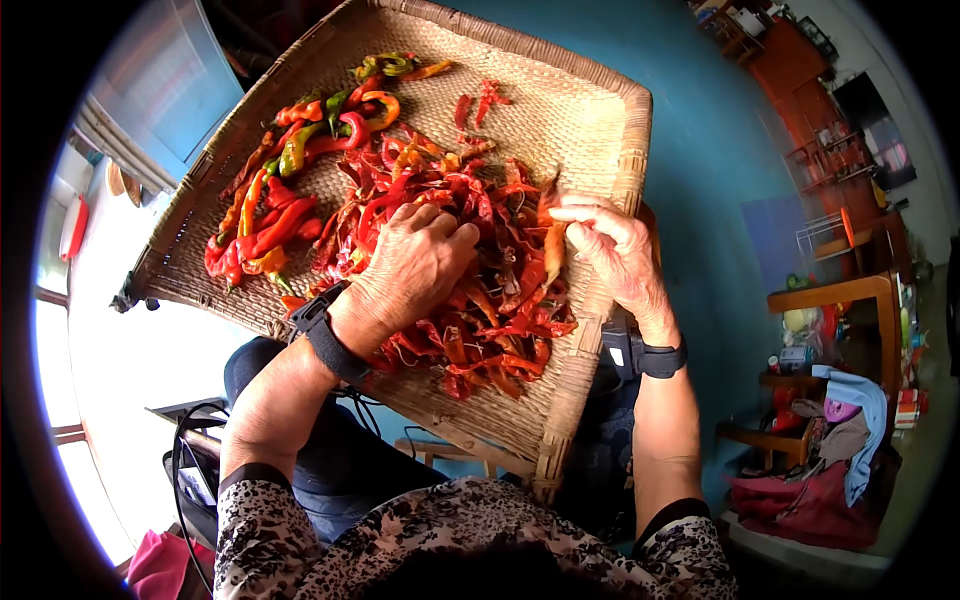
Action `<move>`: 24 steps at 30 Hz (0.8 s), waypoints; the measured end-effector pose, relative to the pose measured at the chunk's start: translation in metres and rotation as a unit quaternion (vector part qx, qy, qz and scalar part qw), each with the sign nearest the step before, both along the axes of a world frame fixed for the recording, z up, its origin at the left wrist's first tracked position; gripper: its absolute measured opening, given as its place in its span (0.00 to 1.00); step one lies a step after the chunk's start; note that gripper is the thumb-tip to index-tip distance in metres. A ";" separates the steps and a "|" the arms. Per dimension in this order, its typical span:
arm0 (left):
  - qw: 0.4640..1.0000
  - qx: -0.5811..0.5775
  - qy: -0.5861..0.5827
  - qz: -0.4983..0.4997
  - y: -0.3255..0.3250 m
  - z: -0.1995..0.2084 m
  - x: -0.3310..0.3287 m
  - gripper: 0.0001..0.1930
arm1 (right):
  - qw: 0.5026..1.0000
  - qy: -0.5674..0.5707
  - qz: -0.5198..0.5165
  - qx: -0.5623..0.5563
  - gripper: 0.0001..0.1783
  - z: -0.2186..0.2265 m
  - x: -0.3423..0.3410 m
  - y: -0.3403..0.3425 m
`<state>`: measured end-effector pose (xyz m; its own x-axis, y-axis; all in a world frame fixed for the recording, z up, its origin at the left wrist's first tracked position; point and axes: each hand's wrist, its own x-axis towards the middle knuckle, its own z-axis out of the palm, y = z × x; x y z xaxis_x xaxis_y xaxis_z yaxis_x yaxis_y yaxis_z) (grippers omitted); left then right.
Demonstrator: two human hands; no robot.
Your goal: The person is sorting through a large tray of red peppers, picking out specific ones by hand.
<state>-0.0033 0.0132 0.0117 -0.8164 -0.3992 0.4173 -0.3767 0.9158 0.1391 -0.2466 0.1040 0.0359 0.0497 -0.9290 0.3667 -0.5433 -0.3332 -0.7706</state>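
A heap of dried red chili peppers [480, 330] covers the middle of a shallow woven basket [570, 110] tilted across my lap. My left hand [420, 255] rests on the heap with its fingers curled down, and the fingertips are hidden among the peppers. Over the basket's right side, my right hand [612, 245] is closed in a pinch. At its fingertips is a dried chili pepper [549, 200], brownish red and partly blurred. An orange-yellow pepper [554, 252] lies just beside the thumb. Both wrists wear black straps.
Fresher red, orange and green peppers [290, 220] lie along the basket's left side. Small red pieces [488, 100] sit near its far rim. A wooden chair [835, 295] piled with clothes stands to the right, on the blue floor [700, 130]. A black cable [178, 480] hangs at lower left.
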 end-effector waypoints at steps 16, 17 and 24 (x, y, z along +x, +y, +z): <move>0.999 -0.005 -0.047 -0.011 0.004 -0.008 -0.001 0.11 | 0.916 -0.101 -0.364 -0.138 0.13 0.030 -0.057 0.027; 0.999 -0.005 -0.047 -0.010 0.005 -0.008 -0.001 0.11 | 0.907 -0.094 -0.377 -0.164 0.12 0.029 -0.066 0.029; 0.997 -0.003 -0.074 0.001 0.005 -0.007 0.000 0.13 | 0.924 -0.015 -0.383 0.013 0.18 0.000 -0.104 0.040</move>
<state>-0.0037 0.0185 0.0048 -0.8684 -0.3990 0.2945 -0.3950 0.9156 0.0758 -0.3510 0.1437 0.0360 -0.6354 -0.6964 0.3335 -0.5896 0.1587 -0.7920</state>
